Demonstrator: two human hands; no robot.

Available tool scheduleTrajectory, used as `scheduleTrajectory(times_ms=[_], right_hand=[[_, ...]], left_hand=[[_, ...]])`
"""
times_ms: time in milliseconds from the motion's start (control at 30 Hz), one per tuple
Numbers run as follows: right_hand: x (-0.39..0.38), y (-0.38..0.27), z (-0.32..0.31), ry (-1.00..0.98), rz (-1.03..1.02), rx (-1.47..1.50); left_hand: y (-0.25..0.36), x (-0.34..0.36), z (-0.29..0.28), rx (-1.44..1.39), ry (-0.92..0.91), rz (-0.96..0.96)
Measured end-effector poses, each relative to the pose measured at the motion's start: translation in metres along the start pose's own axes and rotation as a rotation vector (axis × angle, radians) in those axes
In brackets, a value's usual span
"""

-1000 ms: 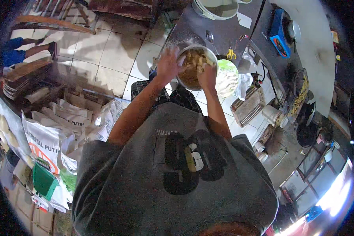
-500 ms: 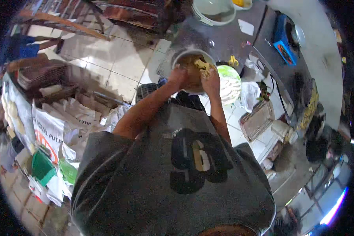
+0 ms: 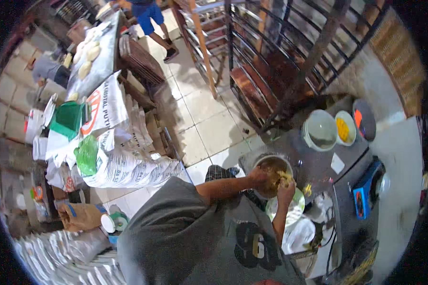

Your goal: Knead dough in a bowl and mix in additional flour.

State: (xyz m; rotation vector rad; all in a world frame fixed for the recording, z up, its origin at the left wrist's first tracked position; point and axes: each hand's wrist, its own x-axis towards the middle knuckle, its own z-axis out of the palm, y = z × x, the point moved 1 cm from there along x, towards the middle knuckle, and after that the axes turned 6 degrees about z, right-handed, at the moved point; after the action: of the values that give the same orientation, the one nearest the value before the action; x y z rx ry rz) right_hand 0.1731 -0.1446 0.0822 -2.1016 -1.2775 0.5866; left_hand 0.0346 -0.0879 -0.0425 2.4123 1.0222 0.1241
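Note:
A round light-rimmed pot (image 3: pixel 271 156) with brown contents stands at the near left end of the dark table, in front of me. My left hand (image 3: pixel 257 176) is at the pot's left rim, fingers curled on it, details blurred. My right hand (image 3: pixel 286 186) is closed around a pale yellow, soft-looking lump (image 3: pixel 283 178) over the pot's right side. What the lump is made of cannot be made out. Beside the pot, under my right forearm, sits a round green-and-white lid or tray (image 3: pixel 296 207). Yellow-handled scissors (image 3: pixel 307 190) lie to its right.
Farther along the table (image 3: pixel 290 137) stand a pale bucket (image 3: pixel 320 130) and a bowl of yellow stuff (image 3: pixel 345 128). A blue device (image 3: pixel 364 194) is at the right. White sacks (image 3: pixel 133 166) are stacked left. Metal racks (image 3: pixel 280 71) and a person in blue shorts (image 3: pixel 149 18) are beyond.
My view has swung to the left, so the pot and hands now appear farther right and lower. My right hand still holds the yellow lump over the pot; my left stays at the rim.

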Motion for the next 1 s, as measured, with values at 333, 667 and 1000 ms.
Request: scheduleTrajectory(times_ms=[333, 667, 1000], right_hand=[[-0.003, 0.004, -0.007, -0.063, 0.056, -0.121], [-0.012, 0.004, -0.006, -0.070, 0.076, -0.065], [-0.023, 0.002, -0.003, -0.096, 0.121, -0.077]], left_hand=[[0.008, -0.003, 0.003, 0.115, 0.058, 0.046], [-0.025, 0.018, 0.079, 0.014, 0.078, 0.211], [0.043, -0.007, -0.039, 0.490, -0.276, 0.224]])
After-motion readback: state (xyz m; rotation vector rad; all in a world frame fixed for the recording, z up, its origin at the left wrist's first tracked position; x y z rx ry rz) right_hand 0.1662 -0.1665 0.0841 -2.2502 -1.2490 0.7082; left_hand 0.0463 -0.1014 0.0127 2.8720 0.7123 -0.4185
